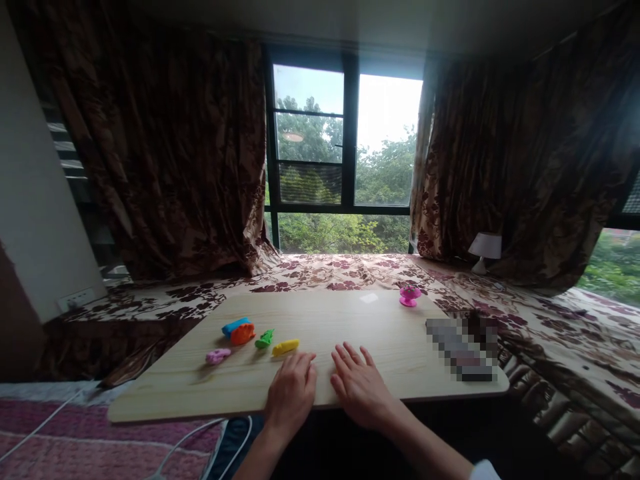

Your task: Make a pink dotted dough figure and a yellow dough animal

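Observation:
My left hand (293, 388) rests on the pale wooden table (325, 313) near its front edge. Its fingers lie loosely bent on the surface, and no object shows in it. Beside it, my right hand (363, 390) lies palm down with its fingers spread, holding nothing. Just beyond the left fingertips is a yellow clay-like piece (285, 347). Left of that are a small green piece (265, 339), an orange piece (243, 333) against a blue piece (234, 326), and a pink-purple piece (218, 357). None of these touches my right hand.
A bright pink stand-like object (409, 297) is at the table's far right. Nearer, a blurred-out dark item (463, 353) lies by the right edge. A small white lamp (485, 247) stands on the flowered window seat. White cables (193, 437) hang below the table's left front.

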Demonstrator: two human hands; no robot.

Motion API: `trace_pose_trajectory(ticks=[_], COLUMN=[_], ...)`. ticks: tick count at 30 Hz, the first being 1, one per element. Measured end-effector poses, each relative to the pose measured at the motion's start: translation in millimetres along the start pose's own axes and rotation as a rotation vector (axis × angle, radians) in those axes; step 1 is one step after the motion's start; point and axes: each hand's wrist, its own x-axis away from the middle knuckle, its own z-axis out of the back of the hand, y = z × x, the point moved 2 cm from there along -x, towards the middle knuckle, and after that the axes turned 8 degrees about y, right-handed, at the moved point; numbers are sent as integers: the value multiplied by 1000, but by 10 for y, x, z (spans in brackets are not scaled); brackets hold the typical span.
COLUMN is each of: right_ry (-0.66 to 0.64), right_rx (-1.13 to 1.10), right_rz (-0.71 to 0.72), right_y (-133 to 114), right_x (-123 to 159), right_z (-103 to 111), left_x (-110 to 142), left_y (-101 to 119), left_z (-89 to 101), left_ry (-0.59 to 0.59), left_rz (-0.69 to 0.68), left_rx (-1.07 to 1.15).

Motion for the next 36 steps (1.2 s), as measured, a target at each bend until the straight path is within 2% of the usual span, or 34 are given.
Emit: trace_pose_trajectory(ticks=[4,6,8,13,15,17,22,24,27,32,34,36], right_ry=[10,13,17,-2,-23,-47,-49,-49,-40,-48,-53,-60], right_rx=[18,20,20,-30,-50,-36,-5,-2,3,-34,-44,-28], right_rz=[-141,-161,-126,73,102,49,-126,-153,-110,75,107,71], right_y=[287,329,257,-114,-159,-93,280,343,230,-118,-143,-74], right_x=[-671,-767,-615,213,314,163,-674,-814,-596,218,306,156], right_z=[-18,-25,-38,-10,13,17,-5,-17,-34,-2,6,-4], left_x=[-12,-21,-23,-5,2,5,-7,-11,-9,7,12,10], left_y=[3,-2,-8,-14,-8,1,7,0,-8,-4,0,6], left_z=[5,-5,-19,-41,-37,-27,-17,-27,-40,-25,-18,-17], left_ry=[8,11,11,9,7,5,12,15,13,7,8,9], left_rz=[-18,-22,-18,3,3,-3,-22,-24,-18,-1,0,-2], left_rx=[-22,-26,-23,-5,-3,-7,-32,-37,-32,-11,-10,-12])
